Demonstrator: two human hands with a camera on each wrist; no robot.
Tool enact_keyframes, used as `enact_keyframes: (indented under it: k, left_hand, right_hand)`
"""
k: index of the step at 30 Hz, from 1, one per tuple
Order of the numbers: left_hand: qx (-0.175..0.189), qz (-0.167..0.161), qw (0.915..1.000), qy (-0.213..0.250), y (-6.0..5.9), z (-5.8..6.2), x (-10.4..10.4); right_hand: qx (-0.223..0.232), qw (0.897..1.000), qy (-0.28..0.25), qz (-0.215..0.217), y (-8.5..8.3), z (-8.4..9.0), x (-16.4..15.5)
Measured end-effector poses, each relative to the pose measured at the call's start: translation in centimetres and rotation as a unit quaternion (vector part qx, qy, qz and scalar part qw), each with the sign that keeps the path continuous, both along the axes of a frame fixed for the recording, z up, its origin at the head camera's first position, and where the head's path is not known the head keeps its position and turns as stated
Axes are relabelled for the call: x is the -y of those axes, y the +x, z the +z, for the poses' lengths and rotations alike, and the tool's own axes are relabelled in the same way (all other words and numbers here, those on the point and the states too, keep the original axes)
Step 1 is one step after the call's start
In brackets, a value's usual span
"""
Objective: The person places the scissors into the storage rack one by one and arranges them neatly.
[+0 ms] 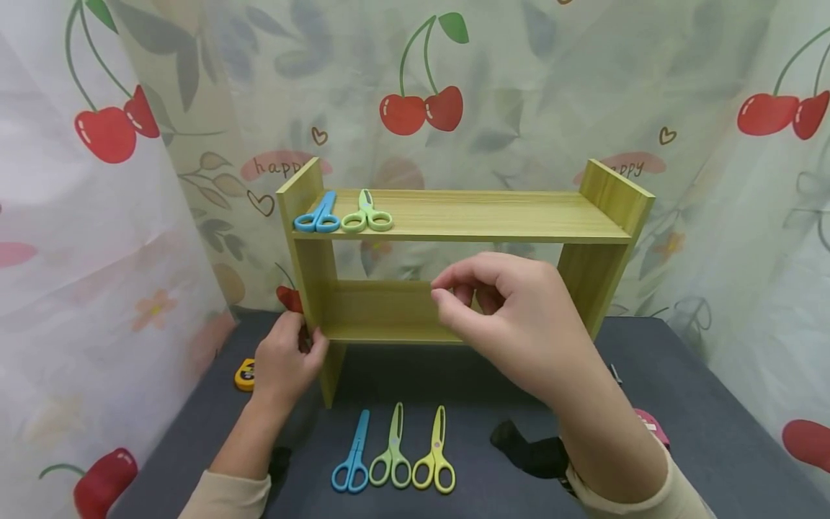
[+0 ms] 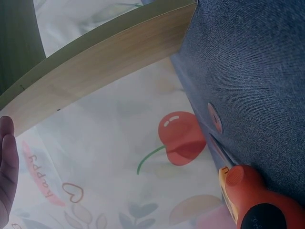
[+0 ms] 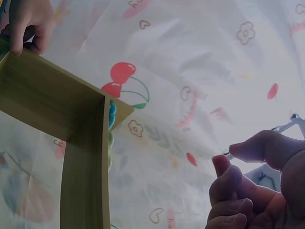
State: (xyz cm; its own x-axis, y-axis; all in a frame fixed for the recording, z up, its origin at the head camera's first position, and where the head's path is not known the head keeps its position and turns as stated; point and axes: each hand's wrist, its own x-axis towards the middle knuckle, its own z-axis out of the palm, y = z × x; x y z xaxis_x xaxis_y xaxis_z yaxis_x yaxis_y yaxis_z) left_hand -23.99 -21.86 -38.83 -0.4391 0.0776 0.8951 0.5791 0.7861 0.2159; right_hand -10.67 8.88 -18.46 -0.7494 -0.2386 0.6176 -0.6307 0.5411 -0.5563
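Observation:
My left hand (image 1: 285,360) grips the front edge of the left side panel of a two-tier wooden shelf (image 1: 454,216), thumb at the front. In the right wrist view that hand (image 3: 32,21) pinches the panel's edge. My right hand (image 1: 512,310) hangs in the air before the lower tier, fingers loosely curled, thumb and index tips close together with nothing seen held. Blue scissors (image 1: 319,214) and green scissors (image 1: 366,214) lie side by side on the top board's left end. On the table before the shelf lie blue scissors (image 1: 353,454), green scissors (image 1: 392,450) and yellow scissors (image 1: 437,454).
An orange-yellow tape measure (image 1: 245,375) sits left of the shelf; it is large in the left wrist view. A pink object (image 1: 653,425) is partly hidden by my right forearm. A black object (image 1: 532,450) lies near that forearm. Cherry-printed curtains (image 1: 421,79) enclose the dark table (image 1: 480,389).

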Motion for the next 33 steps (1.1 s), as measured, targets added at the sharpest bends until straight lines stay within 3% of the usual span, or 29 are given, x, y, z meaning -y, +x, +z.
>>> enact_keyframes:
  k: [11,20,33]
  left_hand:
    - [-0.005,-0.001,1.0,0.003,0.0,0.1,-0.1]
    - [-0.005,-0.001,1.0,0.006,0.0,0.1,-0.1]
    - [-0.012,-0.006,0.9999,0.007,0.1,0.1,-0.2]
  right_hand:
    - [-0.05,0.999,-0.017,0.003,2.0,-1.7,-1.1]
    - [-0.061,0.997,-0.035,0.012,2.5,-3.6,-1.5]
    - [-0.023,0.999,-0.032,-0.007,2.3,-6.2,-2.9]
